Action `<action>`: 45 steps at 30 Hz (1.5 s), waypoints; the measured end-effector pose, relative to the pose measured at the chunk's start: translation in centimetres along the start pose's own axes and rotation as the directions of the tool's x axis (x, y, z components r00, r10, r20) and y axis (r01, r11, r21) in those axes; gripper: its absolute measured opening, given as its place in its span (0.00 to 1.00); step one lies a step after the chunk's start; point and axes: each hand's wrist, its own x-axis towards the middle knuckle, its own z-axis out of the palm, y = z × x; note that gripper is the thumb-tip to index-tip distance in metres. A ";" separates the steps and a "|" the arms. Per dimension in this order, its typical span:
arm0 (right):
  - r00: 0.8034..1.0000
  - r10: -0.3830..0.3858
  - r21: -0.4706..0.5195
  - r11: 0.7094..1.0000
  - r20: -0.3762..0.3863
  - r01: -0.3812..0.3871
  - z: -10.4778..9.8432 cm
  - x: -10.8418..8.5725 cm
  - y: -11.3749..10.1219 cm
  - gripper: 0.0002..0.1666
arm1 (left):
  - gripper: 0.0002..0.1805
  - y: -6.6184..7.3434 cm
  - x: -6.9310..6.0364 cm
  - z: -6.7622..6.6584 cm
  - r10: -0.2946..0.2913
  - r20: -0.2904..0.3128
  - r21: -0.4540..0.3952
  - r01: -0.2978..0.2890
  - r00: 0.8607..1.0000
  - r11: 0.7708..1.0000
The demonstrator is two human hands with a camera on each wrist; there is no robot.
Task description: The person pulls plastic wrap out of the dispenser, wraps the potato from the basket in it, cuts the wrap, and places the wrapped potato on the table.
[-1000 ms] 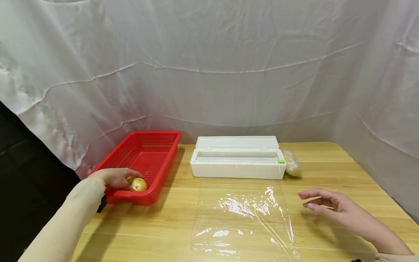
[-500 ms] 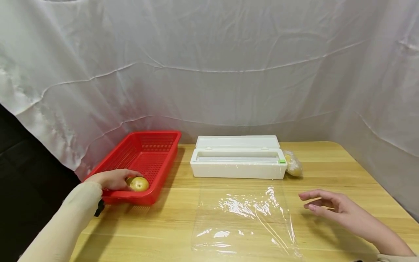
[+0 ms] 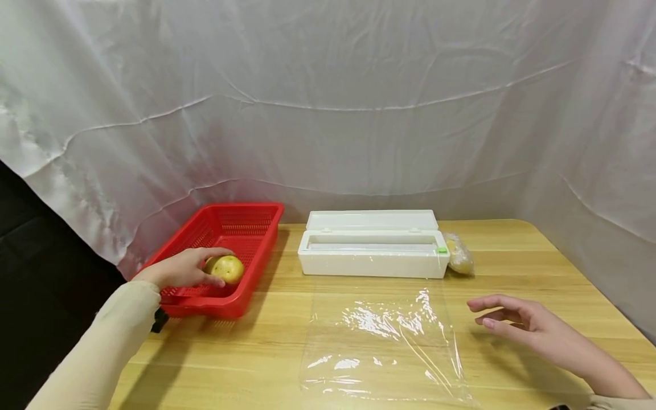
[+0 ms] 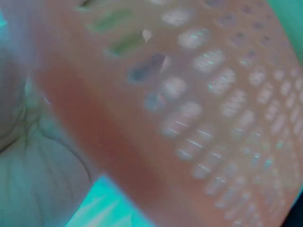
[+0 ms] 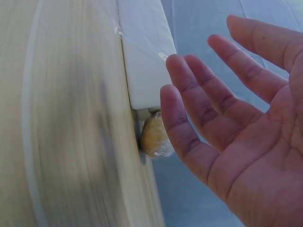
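My left hand grips a yellow potato between thumb and fingers, inside the near end of the red perforated basket. In the left wrist view the blurred basket wall fills most of the picture, and the potato cannot be made out. On the right, my right hand hovers over the table with relaxed, slightly bent fingers and holds nothing. Between the hands, a clear sheet of cling film lies spread on the wood, running out of a white dispenser box with its lid raised.
A film-wrapped potato sits against the box's right end. A green tab marks the box's front right corner. Behind the wooden table hangs a grey-white curtain.
My left hand has lifted the potato up from the basket's near end, a little away from me and to the right. My right hand has stayed almost still.
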 end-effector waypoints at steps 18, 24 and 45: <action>0.999 -0.047 0.046 0.998 0.024 0.046 -0.1 0.0 0.0 0.21 | 0.41 7.2 0.7 -1.7 0.098 -0.303 0.019 -0.097 0.948 0.995; 0.997 -0.072 0.070 0.995 0.041 0.069 0.2 0.0 -0.1 0.21 | 0.40 10.9 1.1 -0.2 0.127 -0.311 0.003 -0.132 0.942 0.991; 0.998 -0.038 -0.011 0.999 0.047 0.039 0.5 0.0 -0.1 0.20 | 0.33 20.8 3.1 11.4 0.358 -0.188 -0.134 -0.385 0.914 0.913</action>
